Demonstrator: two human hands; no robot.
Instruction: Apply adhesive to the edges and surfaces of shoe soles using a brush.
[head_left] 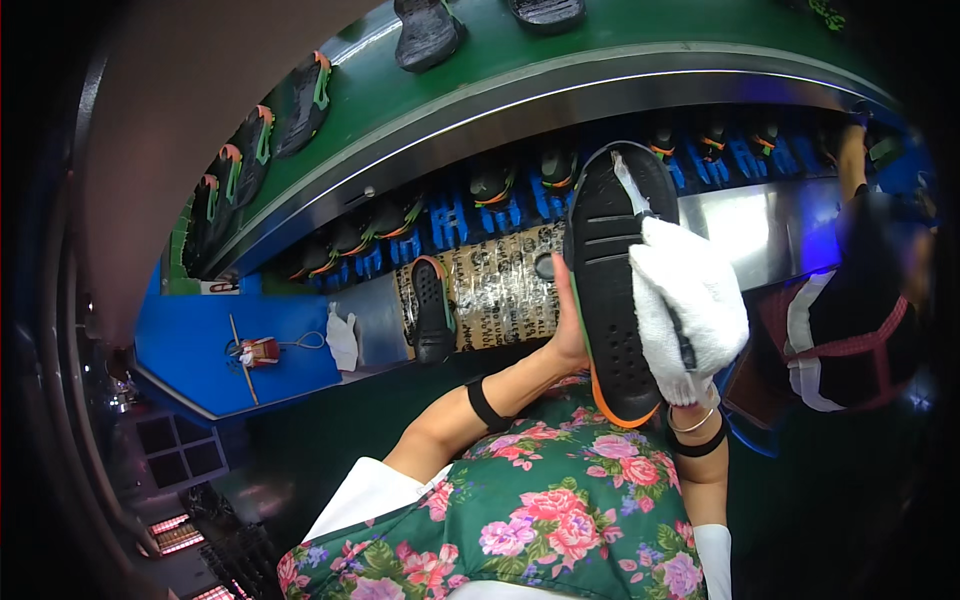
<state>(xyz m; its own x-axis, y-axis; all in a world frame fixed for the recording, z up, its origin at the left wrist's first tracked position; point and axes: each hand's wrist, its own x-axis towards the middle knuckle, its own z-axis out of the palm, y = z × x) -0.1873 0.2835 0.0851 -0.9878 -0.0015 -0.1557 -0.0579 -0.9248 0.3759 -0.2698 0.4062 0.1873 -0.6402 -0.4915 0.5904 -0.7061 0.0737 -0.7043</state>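
Green belt curves overhead, dark soles riding it. Below, the left hand clasps a black sole upright at its edge, while the right hand, wrapped in a white cloth, presses against its face.

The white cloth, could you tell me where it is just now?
In the head view, right of centre: the white cloth is bunched over the right hand, pressed on the black shoe sole held by the left hand.

1 sole, 1 cloth, maybe 15 shoes.
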